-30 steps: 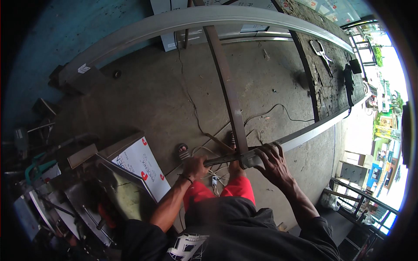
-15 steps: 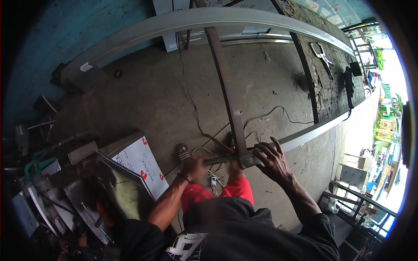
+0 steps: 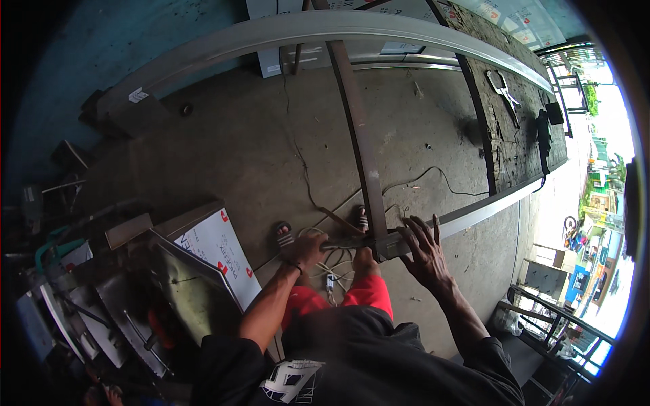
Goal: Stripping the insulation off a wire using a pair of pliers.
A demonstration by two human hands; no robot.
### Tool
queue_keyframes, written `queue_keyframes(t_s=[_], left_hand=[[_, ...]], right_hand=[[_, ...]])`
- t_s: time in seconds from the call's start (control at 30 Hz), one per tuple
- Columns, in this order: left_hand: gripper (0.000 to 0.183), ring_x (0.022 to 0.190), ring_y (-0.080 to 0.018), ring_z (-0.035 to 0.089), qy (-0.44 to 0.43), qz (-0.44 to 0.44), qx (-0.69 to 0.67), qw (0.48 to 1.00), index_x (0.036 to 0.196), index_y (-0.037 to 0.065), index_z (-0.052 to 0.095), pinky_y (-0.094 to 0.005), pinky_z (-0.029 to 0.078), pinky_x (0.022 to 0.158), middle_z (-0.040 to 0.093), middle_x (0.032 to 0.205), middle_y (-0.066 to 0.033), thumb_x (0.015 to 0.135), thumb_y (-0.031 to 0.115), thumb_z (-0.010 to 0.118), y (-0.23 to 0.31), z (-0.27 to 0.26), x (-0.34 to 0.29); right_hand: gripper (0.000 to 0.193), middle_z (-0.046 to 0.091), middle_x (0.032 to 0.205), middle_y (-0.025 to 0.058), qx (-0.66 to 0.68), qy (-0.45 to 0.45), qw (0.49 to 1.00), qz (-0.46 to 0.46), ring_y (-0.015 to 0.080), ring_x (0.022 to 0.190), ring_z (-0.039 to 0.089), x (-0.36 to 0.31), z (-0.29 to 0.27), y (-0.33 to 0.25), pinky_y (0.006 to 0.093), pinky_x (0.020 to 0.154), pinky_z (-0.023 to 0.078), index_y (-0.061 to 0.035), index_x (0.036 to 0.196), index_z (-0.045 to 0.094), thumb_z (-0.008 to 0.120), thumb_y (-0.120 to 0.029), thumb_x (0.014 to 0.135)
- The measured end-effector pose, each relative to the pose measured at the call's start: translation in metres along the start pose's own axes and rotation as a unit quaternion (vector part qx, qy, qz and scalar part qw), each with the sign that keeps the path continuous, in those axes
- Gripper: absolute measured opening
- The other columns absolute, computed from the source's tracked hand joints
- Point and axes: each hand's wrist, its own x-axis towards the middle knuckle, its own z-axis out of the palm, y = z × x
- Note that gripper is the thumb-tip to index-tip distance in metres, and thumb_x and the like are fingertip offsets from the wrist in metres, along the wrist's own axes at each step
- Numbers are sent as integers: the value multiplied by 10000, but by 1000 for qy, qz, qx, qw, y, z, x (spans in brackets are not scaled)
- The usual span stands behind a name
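Observation:
My left hand (image 3: pixel 306 250) is closed around one end of a dark, narrow bar-shaped tool (image 3: pixel 347 243). Its other end meets the cut end of a silver rectangular metal tube (image 3: pixel 481 211); what kind of tool it is I cannot make out. Over that same tube end lies my right hand (image 3: pixel 426 258), fingers stretched and spread, the palm side against the metal. Just beside the tube end, a brown steel crossbar (image 3: pixel 357 128) runs away from me to a second, longer silver tube (image 3: pixel 271 35), which lies along the far side.
Locking pliers (image 3: pixel 502 89) and a black tool (image 3: pixel 544 139) rest on a worn wooden board (image 3: pixel 504 145) at the right. A cable (image 3: pixel 305 172) winds over the concrete floor near my sandalled feet. Boxes and a white printed panel (image 3: pixel 220 250) crowd the left side.
My left hand, blurred before, now appears sharp and slightly closer to the tube end. The right hand's fingers have lifted and spread a little on the tube.

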Motion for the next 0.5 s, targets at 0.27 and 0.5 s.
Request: queue_keyframes(t_s=[0.27,0.5], left_hand=[[260,890,-372,663,50,22,-8,998,962,102,612,-466,531,730,657,899,-119,795,229,765,3,-2,1],[270,883,-384,675,106,0,-7,994,885,67,647,-472,543,747,683,904,-149,778,264,797,-2,-16,-38]], right_hand=[[761,344,1575,140,-8,11,999,39,344,1481,296,-12,6,-7,666,1212,74,-95,1436,451,802,-151,763],[723,360,1544,183,26,58,992,108,370,1462,314,-20,8,-24,649,1196,129,-65,1415,450,766,-87,766]])
